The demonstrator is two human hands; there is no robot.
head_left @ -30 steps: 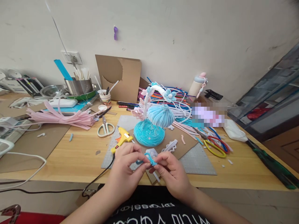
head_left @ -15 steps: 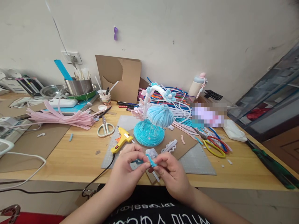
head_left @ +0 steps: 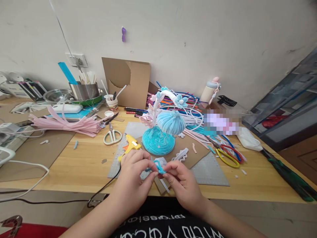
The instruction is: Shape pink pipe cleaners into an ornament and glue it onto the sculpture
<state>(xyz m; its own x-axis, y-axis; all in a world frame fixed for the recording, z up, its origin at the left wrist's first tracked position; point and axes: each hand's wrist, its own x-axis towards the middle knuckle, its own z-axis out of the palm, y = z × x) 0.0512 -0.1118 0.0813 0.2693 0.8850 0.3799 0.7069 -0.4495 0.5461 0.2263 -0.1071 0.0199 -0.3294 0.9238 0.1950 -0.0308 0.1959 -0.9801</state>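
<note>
Between my two hands is a small blue fuzzy stem (head_left: 160,168), bent into loops. My left hand (head_left: 135,172) pinches its left side with thumb and index finger. The fingertips of my right hand (head_left: 183,182) close on its right side. Just behind it lies a pale lilac coiled piece (head_left: 162,161). Farther back stands a lamp-shaped craft with a round turquoise base (head_left: 158,141), a pleated light-blue shade (head_left: 171,122) and blue flowers on a white arched stem. A yellow glue gun (head_left: 131,144) lies behind my left hand, which partly covers it.
White-handled scissors (head_left: 112,136) and a pink stem bundle (head_left: 66,123) lie left. Yellow-handled pliers (head_left: 228,158) are at the right. A grey cutting mat (head_left: 210,172) lies beneath the work. Behind are cardboard (head_left: 138,82), loose coloured stems and a bottle (head_left: 209,92).
My left hand has shifted slightly left and up, covering more of the glue gun. The blue stem between my fingers now shows a wider loop.
</note>
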